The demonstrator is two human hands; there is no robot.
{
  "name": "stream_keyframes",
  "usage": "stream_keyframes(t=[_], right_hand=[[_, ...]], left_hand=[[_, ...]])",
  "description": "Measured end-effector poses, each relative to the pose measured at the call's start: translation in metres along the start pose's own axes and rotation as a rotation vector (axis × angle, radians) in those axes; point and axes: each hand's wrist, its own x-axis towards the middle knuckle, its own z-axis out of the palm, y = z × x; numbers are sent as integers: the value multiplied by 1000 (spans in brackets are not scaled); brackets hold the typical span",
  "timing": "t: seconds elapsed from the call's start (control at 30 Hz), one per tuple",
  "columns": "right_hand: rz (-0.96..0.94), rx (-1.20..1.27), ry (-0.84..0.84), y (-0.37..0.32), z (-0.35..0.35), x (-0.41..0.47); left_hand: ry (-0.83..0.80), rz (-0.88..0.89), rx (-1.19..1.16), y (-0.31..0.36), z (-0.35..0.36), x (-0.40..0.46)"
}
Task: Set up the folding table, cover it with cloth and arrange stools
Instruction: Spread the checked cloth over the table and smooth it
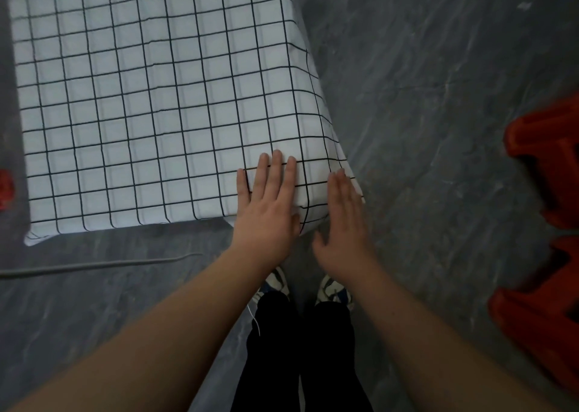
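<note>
The checked cloth (150,104) covers the worktop, hanging over its edges. At the near right corner the left hand (266,205) lies flat on top, fingers straight. The right hand (343,220), fingers also straight, seems to press the draped side. Red stools (545,223) stand on the floor to the right.
</note>
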Motion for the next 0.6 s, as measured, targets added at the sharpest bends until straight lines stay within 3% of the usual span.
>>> stream_keyframes(t=[0.1,0.43,0.53,0.6], right_hand=[[32,-103,-61,7,3,17],[78,-25,-24,1,6,40],[135,136,-54,1,11,39],[163,58,-110,0,13,35]], left_hand=[[-8,-5,-1,-4,8,2],[25,-17,28,-6,15,5],[12,-19,37,-7,16,6],[-7,-25,31,-6,14,6]])
